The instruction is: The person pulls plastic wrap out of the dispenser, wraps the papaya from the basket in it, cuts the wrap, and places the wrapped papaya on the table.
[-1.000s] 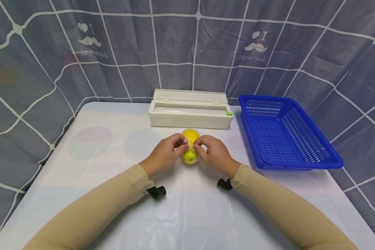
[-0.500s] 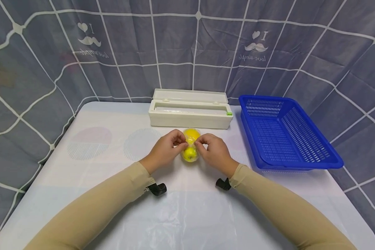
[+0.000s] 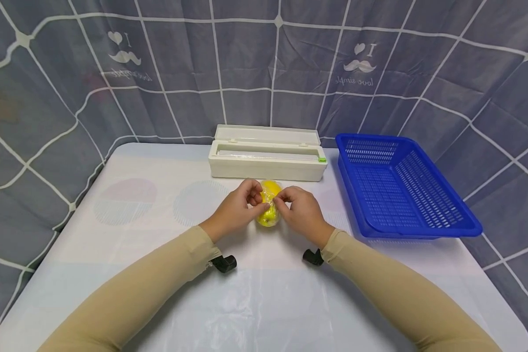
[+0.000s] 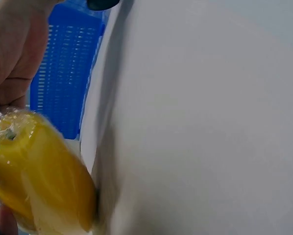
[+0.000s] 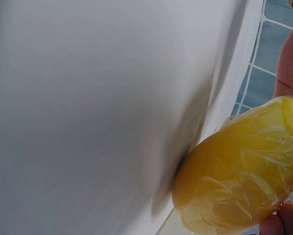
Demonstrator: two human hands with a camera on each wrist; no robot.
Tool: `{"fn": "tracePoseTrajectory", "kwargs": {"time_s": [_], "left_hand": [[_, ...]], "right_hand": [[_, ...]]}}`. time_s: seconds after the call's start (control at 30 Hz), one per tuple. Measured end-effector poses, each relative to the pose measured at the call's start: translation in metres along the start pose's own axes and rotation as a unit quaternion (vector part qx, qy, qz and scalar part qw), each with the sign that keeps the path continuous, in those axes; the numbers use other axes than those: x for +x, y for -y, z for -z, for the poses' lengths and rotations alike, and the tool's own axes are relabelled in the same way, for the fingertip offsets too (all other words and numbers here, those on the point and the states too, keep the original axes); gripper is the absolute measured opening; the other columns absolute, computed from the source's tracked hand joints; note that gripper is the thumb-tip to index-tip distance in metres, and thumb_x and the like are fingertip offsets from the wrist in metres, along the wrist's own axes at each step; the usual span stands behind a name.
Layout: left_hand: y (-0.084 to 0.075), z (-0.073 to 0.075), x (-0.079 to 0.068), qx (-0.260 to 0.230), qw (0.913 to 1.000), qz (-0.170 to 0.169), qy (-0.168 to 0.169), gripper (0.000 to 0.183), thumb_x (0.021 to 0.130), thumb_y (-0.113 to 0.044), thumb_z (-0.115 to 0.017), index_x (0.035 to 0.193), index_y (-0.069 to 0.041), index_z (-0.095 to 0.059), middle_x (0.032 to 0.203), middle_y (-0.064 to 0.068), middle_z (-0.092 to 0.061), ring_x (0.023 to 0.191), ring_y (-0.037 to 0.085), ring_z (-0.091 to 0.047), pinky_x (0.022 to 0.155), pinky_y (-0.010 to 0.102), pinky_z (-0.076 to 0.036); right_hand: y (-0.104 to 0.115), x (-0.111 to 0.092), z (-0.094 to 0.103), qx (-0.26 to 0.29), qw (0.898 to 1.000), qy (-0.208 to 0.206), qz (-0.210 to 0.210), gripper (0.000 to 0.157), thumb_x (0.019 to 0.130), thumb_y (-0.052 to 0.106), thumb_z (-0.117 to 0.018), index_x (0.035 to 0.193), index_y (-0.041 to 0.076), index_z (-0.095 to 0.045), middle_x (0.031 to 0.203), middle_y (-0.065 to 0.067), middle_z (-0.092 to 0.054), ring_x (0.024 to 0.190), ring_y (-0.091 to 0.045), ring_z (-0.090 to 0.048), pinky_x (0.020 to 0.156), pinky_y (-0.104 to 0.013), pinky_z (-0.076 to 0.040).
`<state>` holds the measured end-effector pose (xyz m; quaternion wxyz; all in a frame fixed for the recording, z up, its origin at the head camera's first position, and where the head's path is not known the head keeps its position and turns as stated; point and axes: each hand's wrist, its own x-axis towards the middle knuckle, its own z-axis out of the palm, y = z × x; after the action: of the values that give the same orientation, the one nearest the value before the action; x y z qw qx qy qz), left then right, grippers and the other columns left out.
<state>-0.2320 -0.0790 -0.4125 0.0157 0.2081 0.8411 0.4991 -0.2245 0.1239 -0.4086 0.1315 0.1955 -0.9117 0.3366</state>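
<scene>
A yellow bell pepper [image 3: 271, 187], or something much like one, rests on the table, covered in clear plastic wrap [image 3: 268, 215]. Its stem end shows in the left wrist view on the pepper [image 4: 53, 171]; creased film covers the pepper [image 5: 234, 181] in the right wrist view. My left hand [image 3: 235, 208] pinches the film on the left side, thumb and forefinger together over the top. From the right, my right hand [image 3: 304, 211] pinches the film close to the left fingertips. The exact bit of film between the fingers is too small to see.
Behind the pepper stands a white wrap dispenser [image 3: 268, 168] with its lid raised and a green slider at its right end. A blue plastic basket [image 3: 365, 227] sits at the right. A grey checked curtain [image 3: 246, 58] surrounds the table [image 3: 255, 303].
My hands have stayed around the pepper. The left fingertips have moved inward over its top, and the film now lies more gathered there. The dispenser and basket have not moved.
</scene>
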Motion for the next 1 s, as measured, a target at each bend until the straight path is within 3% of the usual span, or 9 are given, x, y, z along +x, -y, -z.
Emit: {"fn": "tracePoseTrajectory", "kwargs": {"time_s": [0.27, 0.47, 0.57, 0.7, 0.9, 1.0], "left_hand": [[0.000, -0.002, 0.003, 0.060, 0.9982, 0.003, 0.001, 0.036, 0.102, -0.017, -0.069, 0.136, -0.009, -0.064, 0.094, 0.005, -0.062, 0.088, 0.021, -0.058, 0.076, 0.028, -0.050], [0.000, -0.003, 0.004, 0.089, 0.9956, 0.028, 0.006, 0.038, 0.104, -0.024, -0.067, 0.138, -0.007, -0.066, 0.097, 0.006, -0.057, 0.089, 0.020, -0.054, 0.076, 0.029, -0.047], [0.001, -0.003, 0.004, 0.096, 0.9949, 0.029, 0.006, 0.038, 0.104, -0.025, -0.066, 0.138, -0.007, -0.066, 0.098, 0.007, -0.057, 0.089, 0.021, -0.054, 0.075, 0.030, -0.047], [0.004, -0.001, 0.005, 0.109, 0.9937, 0.027, 0.012, 0.041, 0.104, -0.030, -0.066, 0.140, -0.009, -0.064, 0.111, 0.008, -0.058, 0.094, 0.021, -0.057, 0.079, 0.030, -0.050], [0.010, 0.008, 0.009, 0.132, 0.9897, 0.023, 0.050, 0.057, 0.102, -0.045, -0.067, 0.151, -0.017, -0.057, 0.123, 0.009, -0.051, 0.097, 0.022, -0.056, 0.078, 0.033, -0.050], [0.011, 0.012, 0.012, 0.139, 0.9875, 0.030, 0.067, 0.055, 0.103, -0.046, -0.064, 0.151, -0.019, -0.059, 0.126, 0.009, -0.050, 0.099, 0.022, -0.056, 0.080, 0.034, -0.051]], "right_hand": [[-0.003, 0.003, -0.002, 0.024, 0.999, -0.015, 0.015, 0.008, 0.096, 0.010, -0.074, 0.094, 0.002, -0.074, 0.093, -0.011, -0.074, 0.086, -0.028, -0.068, 0.076, -0.038, -0.057], [-0.008, 0.004, -0.002, 0.047, 0.999, -0.009, 0.022, 0.013, 0.096, 0.005, -0.075, 0.108, 0.001, -0.073, 0.112, -0.015, -0.072, 0.100, -0.030, -0.074, 0.090, -0.045, -0.062], [-0.011, 0.005, -0.001, 0.017, 0.999, 0.011, 0.045, 0.018, 0.098, 0.006, -0.073, 0.116, 0.002, -0.078, 0.121, -0.015, -0.072, 0.112, -0.032, -0.072, 0.098, -0.047, -0.060], [-0.014, 0.005, -0.001, -0.019, 0.997, 0.054, 0.060, 0.025, 0.101, 0.012, -0.069, 0.123, 0.004, -0.078, 0.137, -0.017, -0.069, 0.130, -0.038, -0.062, 0.113, -0.052, -0.051], [-0.016, 0.005, 0.002, -0.014, 0.991, 0.117, 0.063, 0.038, 0.104, 0.021, -0.067, 0.139, 0.006, -0.068, 0.157, -0.016, -0.055, 0.146, -0.038, -0.051, 0.122, -0.055, -0.041], [-0.018, 0.006, 0.005, -0.009, 0.988, 0.146, 0.046, 0.048, 0.103, 0.027, -0.069, 0.147, 0.007, -0.062, 0.163, -0.015, -0.047, 0.150, -0.039, -0.046, 0.123, -0.057, -0.039]]}}
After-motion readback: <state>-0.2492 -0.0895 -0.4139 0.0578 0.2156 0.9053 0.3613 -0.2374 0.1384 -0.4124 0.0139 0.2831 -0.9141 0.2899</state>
